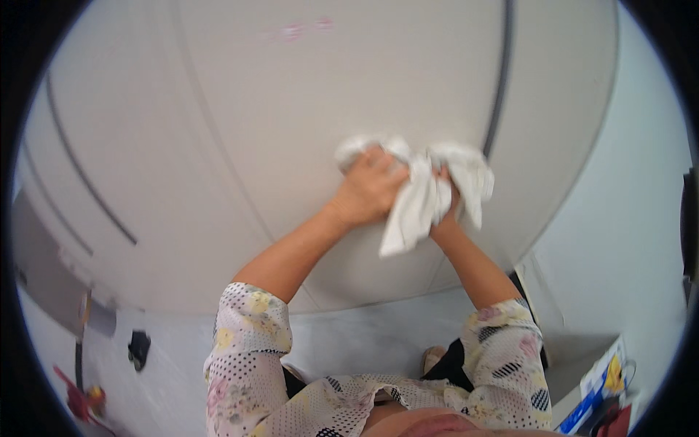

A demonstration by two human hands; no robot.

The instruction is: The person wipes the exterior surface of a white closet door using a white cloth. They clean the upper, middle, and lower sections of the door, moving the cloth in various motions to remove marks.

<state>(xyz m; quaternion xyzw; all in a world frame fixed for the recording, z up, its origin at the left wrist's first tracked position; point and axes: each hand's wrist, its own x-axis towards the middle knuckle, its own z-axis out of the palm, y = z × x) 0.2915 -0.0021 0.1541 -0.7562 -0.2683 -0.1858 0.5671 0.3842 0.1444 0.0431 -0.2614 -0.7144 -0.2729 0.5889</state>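
A white cloth point(418, 205) is bunched up in front of a large pale cabinet front point(306, 98), with one end hanging down. My left hand point(371, 185) grips its left part, back of the hand towards me and fingers curled over the fabric. Folds of the cloth drape over my right hand point(450, 199), which holds the other part; most of its fingers are hidden. Both hands are close together and slightly blurred. Whether the cloth presses on the panel cannot be told.
Long dark handle strips point(502, 76) run along the cabinet, and faint pink marks point(295, 31) show higher up. A pale wall point(628, 180) stands at right. A black shoe-like item point(139, 349) lies on the grey floor point(175, 371). A blue-and-yellow packet point(600, 388) sits at lower right.
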